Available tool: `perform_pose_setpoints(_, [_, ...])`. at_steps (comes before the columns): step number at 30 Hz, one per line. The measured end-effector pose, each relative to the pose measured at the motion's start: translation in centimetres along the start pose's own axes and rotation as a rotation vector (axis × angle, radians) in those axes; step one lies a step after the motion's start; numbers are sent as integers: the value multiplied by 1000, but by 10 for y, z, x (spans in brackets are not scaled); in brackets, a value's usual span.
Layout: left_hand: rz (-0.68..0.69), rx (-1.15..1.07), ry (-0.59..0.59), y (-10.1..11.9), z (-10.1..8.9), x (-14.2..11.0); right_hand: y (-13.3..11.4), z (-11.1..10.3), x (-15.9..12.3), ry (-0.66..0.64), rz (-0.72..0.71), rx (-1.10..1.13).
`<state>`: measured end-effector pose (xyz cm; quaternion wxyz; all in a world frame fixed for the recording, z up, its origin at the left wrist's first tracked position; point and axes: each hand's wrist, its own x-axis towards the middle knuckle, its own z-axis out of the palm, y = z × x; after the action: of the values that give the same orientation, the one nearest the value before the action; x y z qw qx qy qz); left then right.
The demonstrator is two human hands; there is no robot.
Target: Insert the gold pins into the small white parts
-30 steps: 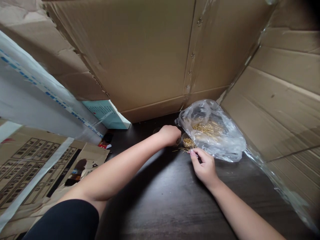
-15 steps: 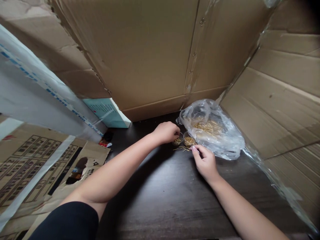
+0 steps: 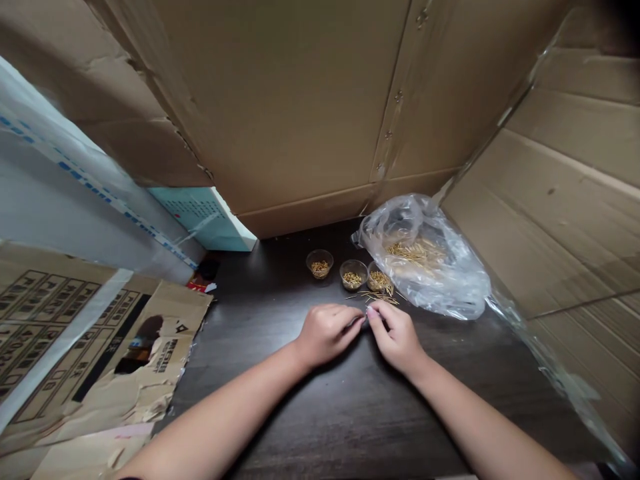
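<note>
Three small clear cups of short gold pins stand in a row: one cup (image 3: 320, 264), a second cup (image 3: 353, 275) and a third cup (image 3: 379, 280). To their right lies a crumpled clear plastic bag (image 3: 425, 260) holding many more gold pins. Loose pins (image 3: 375, 298) are scattered just below the cups. My left hand (image 3: 327, 333) and my right hand (image 3: 397, 337) meet in front of them. Their fingertips close on a small grey item (image 3: 365, 323), mostly hidden and too small to identify.
The hands work on a dark wood table (image 3: 280, 413). Cardboard panels (image 3: 300, 113) rise behind and to the right. A torn printed cardboard sheet (image 3: 150, 353) lies at the left, beside a plastic-covered panel (image 3: 60, 180) and a pale blue calendar (image 3: 200, 217).
My left hand has drawn back from the cups toward me, uncovering the leftmost cup. My right hand has moved left, and the two hands now meet.
</note>
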<state>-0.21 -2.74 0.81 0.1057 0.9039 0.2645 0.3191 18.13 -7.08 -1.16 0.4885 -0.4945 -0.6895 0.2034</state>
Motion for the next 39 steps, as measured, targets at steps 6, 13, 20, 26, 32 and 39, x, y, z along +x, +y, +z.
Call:
perform_pose_setpoints(6, [40,35,74,2,0,-2,1,-2,-4,-88,16,-35])
perform_pose_setpoints(13, [-1,89,24,5,3,-6,6,1,-4,-137,29,-85])
perform_pose_setpoints(20, [13,143,-20,4,5,-8,6,1,-3,-158,80,-62])
perform_pose_setpoints(26, [16,158,-21,1,4,-8,4,0,-2,-192,128,-50])
perform_pose_setpoints(32, [35,165,-15,-1,5,-9,4,-1,0,-209,139,-27])
perform_pose_setpoints(39, [-95,-69,-7,5,-1,-8,4,0,0,-83,92,-2])
